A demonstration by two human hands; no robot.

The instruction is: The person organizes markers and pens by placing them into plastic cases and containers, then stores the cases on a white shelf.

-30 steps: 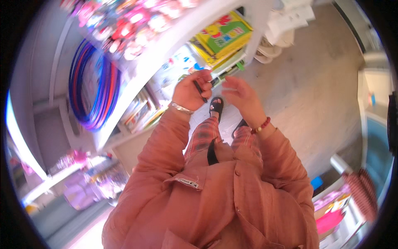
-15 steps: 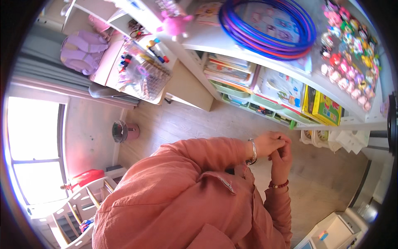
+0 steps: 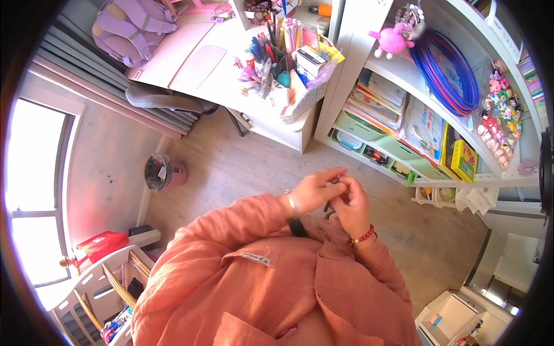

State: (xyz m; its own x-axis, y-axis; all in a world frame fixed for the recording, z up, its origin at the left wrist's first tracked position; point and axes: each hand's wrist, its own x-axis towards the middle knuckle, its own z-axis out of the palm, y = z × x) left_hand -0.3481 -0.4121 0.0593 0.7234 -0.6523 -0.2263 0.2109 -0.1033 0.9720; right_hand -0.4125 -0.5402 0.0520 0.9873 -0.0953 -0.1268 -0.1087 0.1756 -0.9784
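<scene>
My left hand [image 3: 311,191] and my right hand [image 3: 353,207] meet in front of my body, above the floor. The fingers of both hands are drawn together and touch at the tips. Between them shows a bit of a small dark thing [image 3: 327,206], too small and too covered to name. A light bracelet [image 3: 291,201] is on my left wrist and a red bead bracelet [image 3: 363,235] on my right. My sleeves and top are orange-red. Below my left wrist a black strap-like piece [image 3: 297,227] lies against the top.
Ahead stands a white desk with a basket [image 3: 311,101] of pens and craft items. At right, white shelves hold hoops [image 3: 444,75], small figures [image 3: 501,124], papers and green drawers [image 3: 358,126]. A trash bin [image 3: 164,173] stands on the wooden floor at left, near a grey chair [image 3: 167,99].
The view has shifted right, bringing the desk and basket more into sight. My hands have come left and closer to my chest, still together at the fingers. The dark thing between them now shows.
</scene>
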